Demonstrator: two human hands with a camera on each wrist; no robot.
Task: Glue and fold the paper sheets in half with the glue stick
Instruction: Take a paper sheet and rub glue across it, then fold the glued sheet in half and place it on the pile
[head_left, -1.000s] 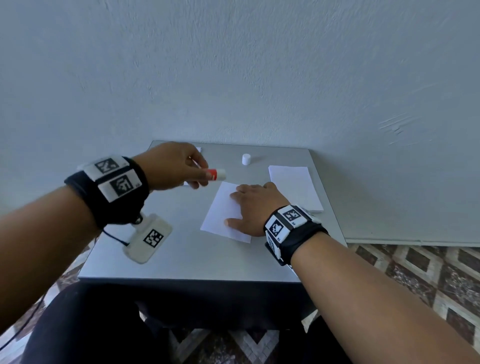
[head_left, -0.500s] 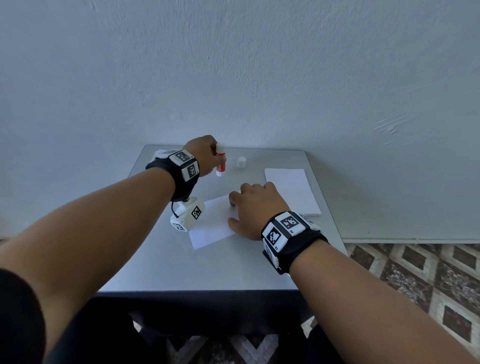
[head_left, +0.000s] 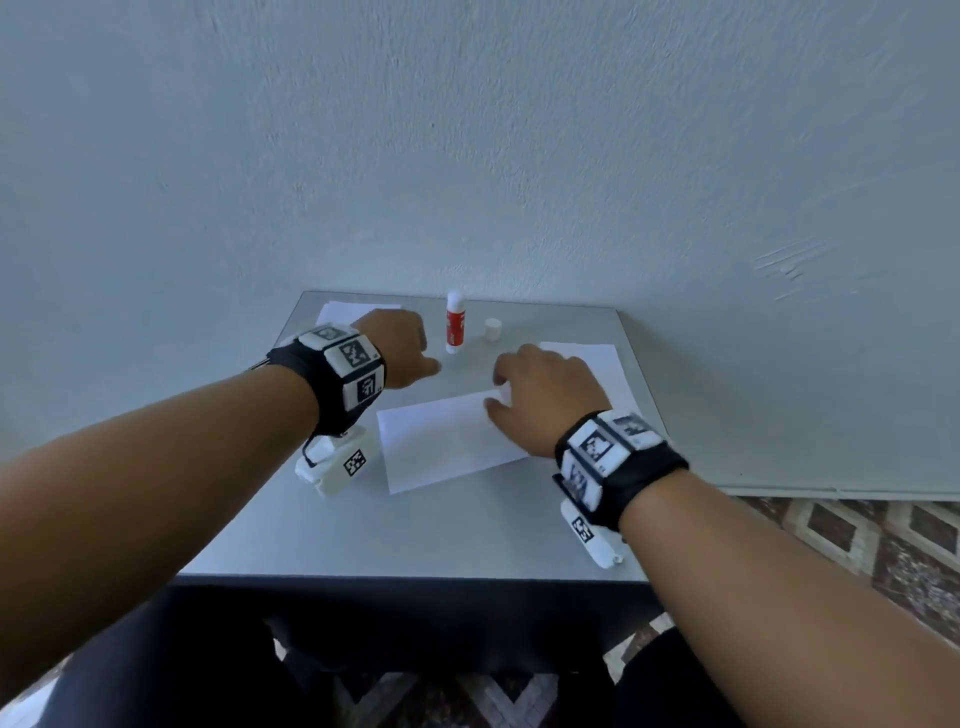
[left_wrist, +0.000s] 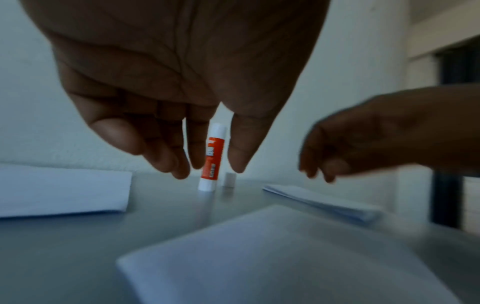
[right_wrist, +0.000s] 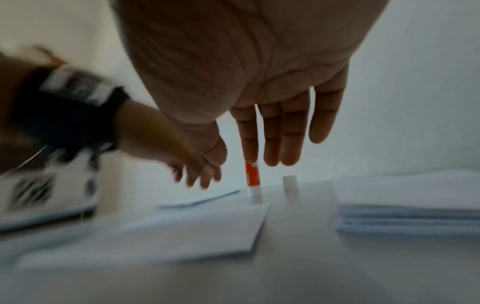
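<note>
The red-and-white glue stick (head_left: 455, 322) stands upright and uncapped near the back of the grey table (head_left: 426, 535). Its white cap (head_left: 492, 330) stands just to its right. My left hand (head_left: 430, 365) hovers just left of the stick, fingers (left_wrist: 182, 164) relaxed and holding nothing. A single white sheet (head_left: 441, 441) lies flat in the middle. My right hand (head_left: 498, 395) is over the sheet's far right corner with straight fingers (right_wrist: 285, 139); whether it touches the paper is unclear.
A stack of white sheets (head_left: 602, 364) lies at the back right. A folded sheet (head_left: 348, 312) lies at the back left, partly hidden by my left wrist. The wall stands right behind the table. Patterned floor tiles (head_left: 857, 545) show to the right.
My left hand stood the glue stick upright at the back of the table, let go and drew back a little. The sheet turned anticlockwise. My right hand lifted slightly.
</note>
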